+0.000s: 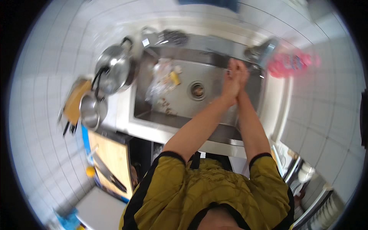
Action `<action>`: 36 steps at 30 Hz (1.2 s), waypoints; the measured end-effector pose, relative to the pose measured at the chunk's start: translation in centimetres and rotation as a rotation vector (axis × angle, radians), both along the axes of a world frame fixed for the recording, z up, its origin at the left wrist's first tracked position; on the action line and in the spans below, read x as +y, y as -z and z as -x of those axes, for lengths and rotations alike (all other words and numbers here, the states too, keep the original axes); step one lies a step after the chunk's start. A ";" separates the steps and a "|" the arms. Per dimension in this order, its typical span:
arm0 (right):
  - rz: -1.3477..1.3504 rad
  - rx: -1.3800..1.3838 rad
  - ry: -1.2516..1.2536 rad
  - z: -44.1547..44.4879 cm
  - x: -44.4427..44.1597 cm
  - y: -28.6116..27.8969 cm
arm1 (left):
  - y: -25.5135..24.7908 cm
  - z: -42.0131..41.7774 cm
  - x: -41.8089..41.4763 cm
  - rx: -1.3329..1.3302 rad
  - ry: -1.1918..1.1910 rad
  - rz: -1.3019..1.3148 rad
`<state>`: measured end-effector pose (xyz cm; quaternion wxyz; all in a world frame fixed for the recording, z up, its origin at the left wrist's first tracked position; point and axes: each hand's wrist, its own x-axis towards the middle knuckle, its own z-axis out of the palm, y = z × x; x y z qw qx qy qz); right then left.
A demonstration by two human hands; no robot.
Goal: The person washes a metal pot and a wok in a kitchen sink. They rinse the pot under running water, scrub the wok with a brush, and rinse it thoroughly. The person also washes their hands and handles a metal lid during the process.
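My left hand [231, 83] and my right hand [243, 75] are pressed together over the right side of a stainless steel sink [187, 69]. Their fingers point toward the sink's back wall and are blurred, with no object visible between them. Left of the hands lies the round drain [197, 90], with brownish scraps in it. A crumpled clear plastic bag [161, 77] rests in the left part of the basin, beside a yellow piece [174, 78]. Brown food scraps [166, 107] are scattered near the basin's front left.
A lidded steel pot [112, 69] and a smaller steel pan [91, 110] stand left of the sink, near a wooden knife block [75, 103]. A knife [110, 174] hangs at a wooden board [109, 155]. Behind my right hand is a pink bag [290, 63]. Dish racks [310, 198] are at right.
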<state>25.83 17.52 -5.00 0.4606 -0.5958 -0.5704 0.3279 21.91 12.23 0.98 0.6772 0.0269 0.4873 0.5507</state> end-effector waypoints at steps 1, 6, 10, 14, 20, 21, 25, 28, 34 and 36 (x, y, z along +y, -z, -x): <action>-0.124 -0.034 -0.017 0.7 -0.6 -2.5 | 0.4 0.4 0.5 -0.065 -0.044 0.073; 0.216 0.765 -0.085 -0.6 -0.1 -1.4 | 0.5 1.9 1.6 0.103 0.023 -0.435; 0.409 0.920 -0.243 -2.8 -2.3 -2.1 | 0.9 1.5 2.4 0.613 0.129 -0.288; 0.625 0.921 -0.162 0.3 -6.9 -8.4 | 2.4 1.6 2.7 1.162 0.130 -0.327; 0.683 0.775 -0.389 -2.3 -1.2 -3.8 | 5.4 -2.6 2.4 1.035 -0.139 -0.447; 0.630 0.671 -0.429 -3.7 0.9 -2.0 | 4.3 -2.3 2.1 0.727 -0.177 -0.372; 0.367 0.239 -0.512 -5.3 3.2 -0.8 | 0.3 -1.1 1.8 0.157 -0.321 -0.121; 0.125 0.105 -0.436 -4.3 0.6 -3.1 | 0.3 -0.9 2.3 0.206 -0.221 -0.069; 0.304 0.367 0.028 -9.7 -2.7 -4.9 | 3.1 -1.2 1.5 0.329 0.020 -0.121; 0.256 0.309 0.067 -9.1 -3.5 -6.6 | 3.2 -0.6 0.1 0.310 0.096 -0.036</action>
